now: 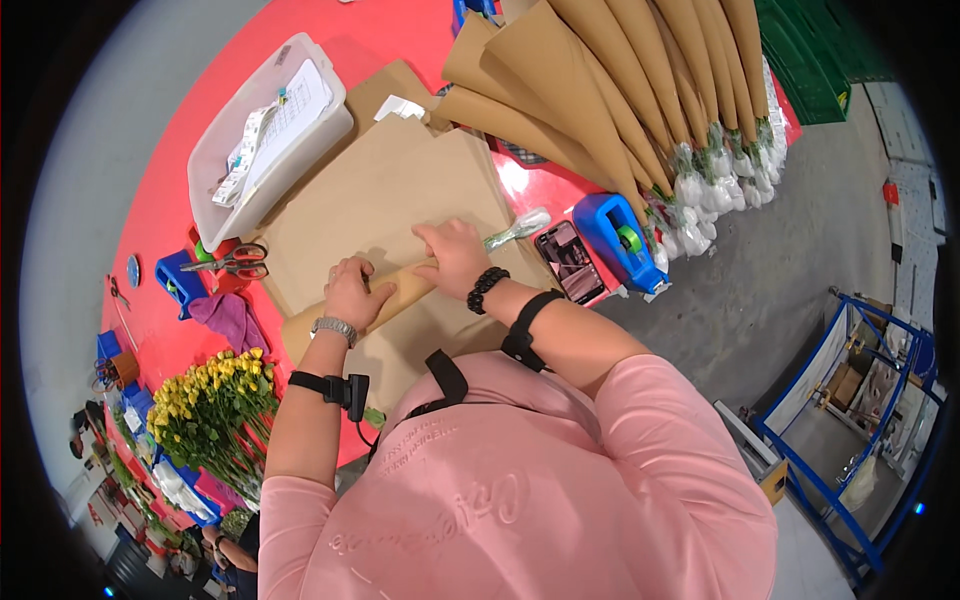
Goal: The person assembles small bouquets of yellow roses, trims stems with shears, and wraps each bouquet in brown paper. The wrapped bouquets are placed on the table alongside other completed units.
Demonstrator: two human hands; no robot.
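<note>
A brown kraft paper cone (400,297) lies slantwise on flat paper sheets (400,190) in front of me. From its narrow end, beyond my right hand, green stems in a clear wrap (518,228) stick out; any flowers inside are hidden. My left hand (355,292) is closed over the middle of the cone, its thumb along the top. My right hand (456,256) grips the cone near the stem end, fingers curled and thumb pressed on the paper. The cone's wide end lies beside my left wrist.
Several finished paper cones (640,90) lie at the far right. Close by are a phone (570,262) and a blue tape dispenser (612,240). On the left are a white bin (205,215), scissors (240,262), a purple cloth (228,322) and yellow flowers (210,390).
</note>
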